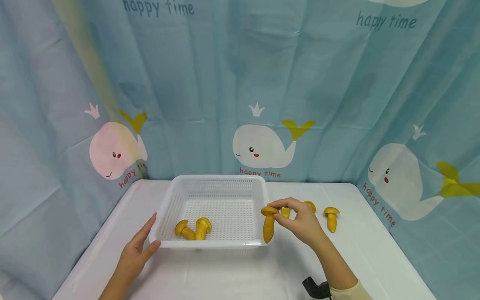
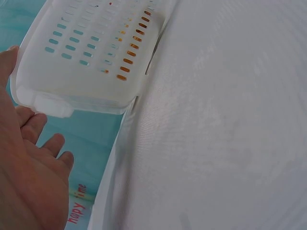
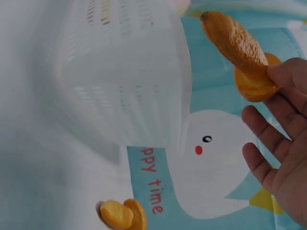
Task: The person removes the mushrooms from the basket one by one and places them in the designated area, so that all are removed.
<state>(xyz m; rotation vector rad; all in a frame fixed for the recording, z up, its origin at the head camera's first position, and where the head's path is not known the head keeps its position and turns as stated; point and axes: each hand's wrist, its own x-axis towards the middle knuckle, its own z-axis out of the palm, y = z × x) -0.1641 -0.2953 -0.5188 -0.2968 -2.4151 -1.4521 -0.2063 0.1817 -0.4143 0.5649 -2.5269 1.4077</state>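
Observation:
My right hand [image 1: 300,218] pinches a yellow-brown mushroom [image 1: 268,225] by its cap, stem hanging down, at the right front corner of the white plastic basket [image 1: 225,243]. In the right wrist view the mushroom [image 3: 237,43] shows between thumb and fingers, beside the basket wall [image 3: 129,81]. My left hand [image 1: 135,252] rests against the basket's left front corner, fingers extended and thumb at the rim; its other fingers lie loosely by the rim's end in the left wrist view. Two similar mushrooms [image 1: 203,227] lie inside the basket at the front left.
Right of the basket, a mushroom [image 1: 331,219] lies on the white table [image 1: 378,246]; two more, partly hidden by my right hand, lie nearer the basket. A black object [image 1: 316,288] shows by the right sleeve. Blue whale-print curtains [image 1: 210,96] surround the table's back and sides.

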